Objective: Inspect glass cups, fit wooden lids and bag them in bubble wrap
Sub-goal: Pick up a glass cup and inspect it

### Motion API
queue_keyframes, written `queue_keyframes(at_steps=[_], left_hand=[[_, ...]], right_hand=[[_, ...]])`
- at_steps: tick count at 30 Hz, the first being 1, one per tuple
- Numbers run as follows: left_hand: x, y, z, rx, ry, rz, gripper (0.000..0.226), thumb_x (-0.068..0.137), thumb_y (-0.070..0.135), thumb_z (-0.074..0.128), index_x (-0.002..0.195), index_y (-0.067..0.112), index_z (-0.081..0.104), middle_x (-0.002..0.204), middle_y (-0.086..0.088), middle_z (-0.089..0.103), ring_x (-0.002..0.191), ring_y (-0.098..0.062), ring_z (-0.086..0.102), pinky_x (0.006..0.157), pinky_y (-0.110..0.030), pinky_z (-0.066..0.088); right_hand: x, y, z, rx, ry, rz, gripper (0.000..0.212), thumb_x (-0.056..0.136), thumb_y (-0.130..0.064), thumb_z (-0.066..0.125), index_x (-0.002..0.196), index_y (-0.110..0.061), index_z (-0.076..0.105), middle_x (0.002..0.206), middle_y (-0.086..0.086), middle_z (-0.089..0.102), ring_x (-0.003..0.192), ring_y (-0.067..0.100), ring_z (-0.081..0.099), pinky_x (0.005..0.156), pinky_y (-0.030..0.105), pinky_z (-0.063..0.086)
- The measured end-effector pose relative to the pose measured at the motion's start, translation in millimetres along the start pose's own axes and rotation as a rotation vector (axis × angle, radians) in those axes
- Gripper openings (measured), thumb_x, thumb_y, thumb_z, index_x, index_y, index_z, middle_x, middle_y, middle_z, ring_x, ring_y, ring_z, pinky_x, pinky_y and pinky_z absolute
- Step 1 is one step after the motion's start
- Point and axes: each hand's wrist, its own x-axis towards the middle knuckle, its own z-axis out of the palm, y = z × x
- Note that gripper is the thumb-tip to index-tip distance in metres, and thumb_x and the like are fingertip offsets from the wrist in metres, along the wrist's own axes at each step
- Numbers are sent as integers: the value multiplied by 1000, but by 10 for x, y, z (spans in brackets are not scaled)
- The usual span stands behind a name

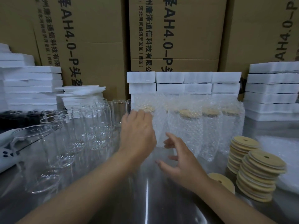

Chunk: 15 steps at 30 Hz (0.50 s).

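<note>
Several bare glass cups point(90, 126) stand on the left of the steel table point(145, 199). A row of lidded cups in bubble-wrap bags point(191, 126) stands upright at the back centre. My left hand point(137, 133) holds the leftmost bagged cup point(159, 126) near its top, fingers curled on the wrap by the wooden lid. My right hand point(179, 157) hovers just below and right of that bag, fingers spread and holding nothing. Two stacks of round wooden lids point(258, 173) with a small hole sit at the right; one loose lid point(221, 181) lies beside them.
White foam blocks point(184, 83) are stacked behind the bagged cups and at both sides. Tall cardboard boxes point(176, 33) form a wall at the back. A pile of bubble-wrap bags point(284, 152) lies at the far right. A white device point(8, 156) lies at the left edge.
</note>
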Motion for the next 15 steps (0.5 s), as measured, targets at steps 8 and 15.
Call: queue_keyframes(at_steps=[8, 15], left_hand=[[-413, 373, 44, -202, 225, 408, 35, 62, 4, 77, 97, 7, 72, 85, -6, 65, 84, -27, 63, 107, -43, 34], [-490, 170, 307, -557, 278, 568, 47, 83, 21, 64, 126, 6, 54, 124, -5, 47, 126, -17, 44, 118, -41, 27]], right_hand=[[11, 123, -10, 135, 141, 133, 93, 78, -30, 76, 123, -69, 4, 126, -25, 44, 111, -3, 54, 90, 23, 51], [19, 77, -48, 217, 222, 176, 78, 59, -49, 85, 112, -66, 29, 116, -36, 50, 103, -16, 53, 77, 3, 43]])
